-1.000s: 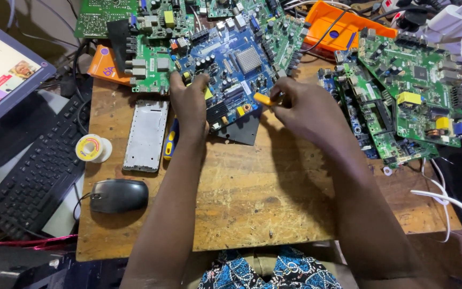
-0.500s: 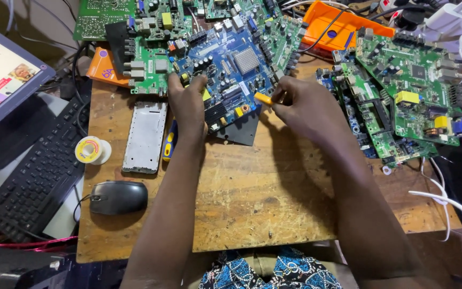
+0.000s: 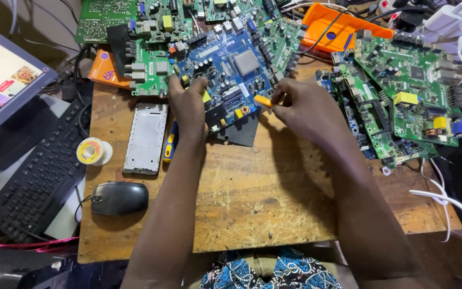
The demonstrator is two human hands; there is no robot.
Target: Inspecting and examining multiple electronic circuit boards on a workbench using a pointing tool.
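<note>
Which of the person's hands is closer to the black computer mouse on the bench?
The left. The left hand rests on the blue circuit board, up and to the right of the mouse. The right hand, pinching a small yellow tool, is farther right.

Both hands reach far across the bench.
Left hand (image 3: 188,104) lies flat, fingers curled over; right hand (image 3: 306,109) pinches, fingertips (image 3: 275,100) together.

Rough, matt chipboard on the tabletop (image 3: 241,203), speckled and scuffed. The blue circuit board (image 3: 231,75) under the left hand (image 3: 188,107) looks glossy, with a ribbed metal heat sink (image 3: 246,62) on it. The right hand (image 3: 300,109) pinches a smooth yellow plastic tool (image 3: 263,100). The mouse (image 3: 118,198) is shiny black plastic, the keyboard (image 3: 38,171) matt black plastic. A dull grey metal plate (image 3: 146,138) lies flat.
</note>
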